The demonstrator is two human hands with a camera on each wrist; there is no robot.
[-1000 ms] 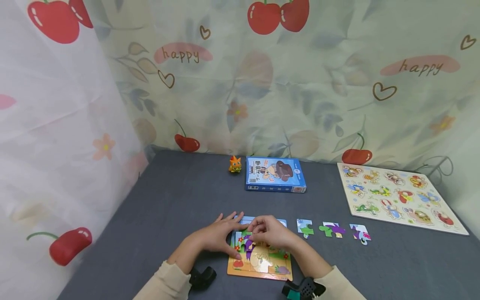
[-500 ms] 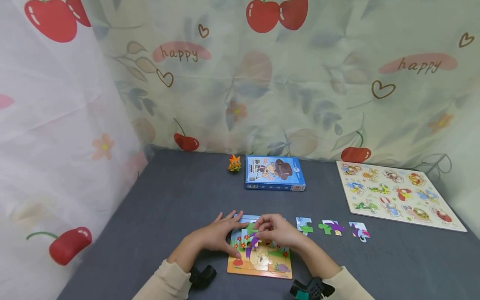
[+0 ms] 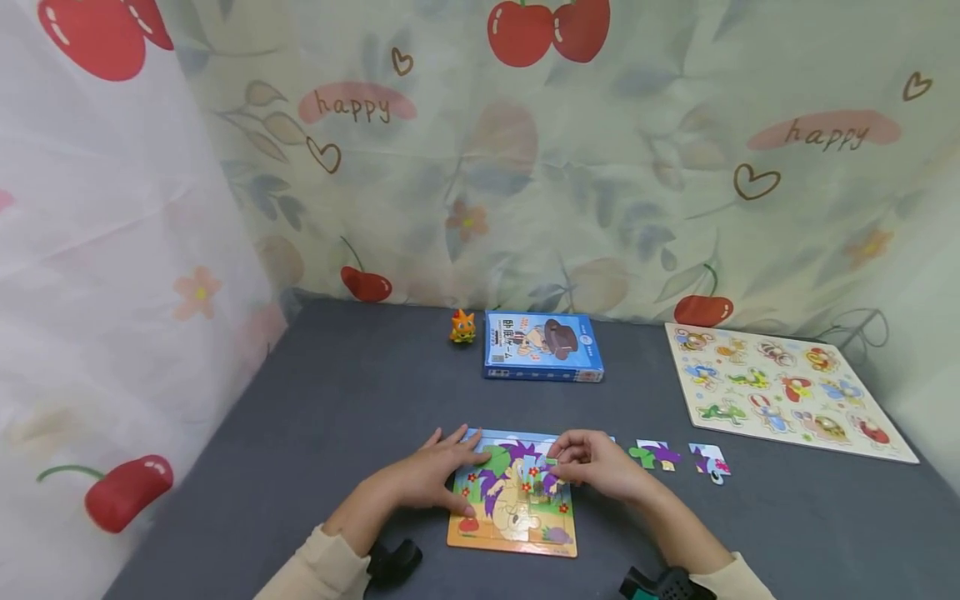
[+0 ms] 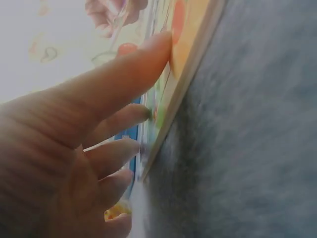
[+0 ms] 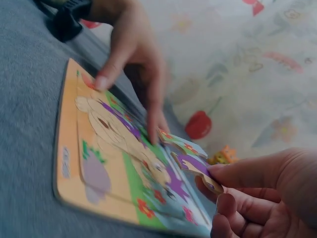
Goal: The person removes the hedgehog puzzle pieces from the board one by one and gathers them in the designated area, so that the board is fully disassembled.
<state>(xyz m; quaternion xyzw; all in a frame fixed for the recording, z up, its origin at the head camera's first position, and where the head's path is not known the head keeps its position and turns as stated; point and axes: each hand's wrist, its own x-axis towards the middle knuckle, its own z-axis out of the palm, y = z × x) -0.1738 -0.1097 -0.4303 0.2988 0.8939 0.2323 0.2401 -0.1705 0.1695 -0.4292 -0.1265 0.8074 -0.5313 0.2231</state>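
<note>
Puzzle piece (image 5: 193,163), printed in purple and cream with red flowers, is pinched between the thumb and fingers of the right hand (image 3: 598,467), over the right side of a puzzle board (image 3: 487,541). In the right wrist view the piece is tilted and raised above the picture; whether any edge of it touches the board cannot be told.

The left hand (image 3: 431,477) lies with fingers spread across the left side of the board. Its thumb touches the orange lower part near a printed red fruit, and its other fingertips reach toward the blue top edge. The two hands are apart, on opposite sides of the board.

The board lies flat on a dark grey table (image 3: 360,392), its picture a purple-haired, cream-faced animal among greenery. Two loose pieces lie to the right, beyond the right hand: a green-and-purple piece (image 3: 660,455) and, next to it, an eye piece (image 3: 708,460).

Farther back stand a small orange toy (image 3: 462,327) and, just right of it, a blue box (image 3: 543,346) lying flat. At far right is a white bug board (image 3: 742,427). Behind hangs a pale curtain (image 3: 660,200) printed with cherries.
</note>
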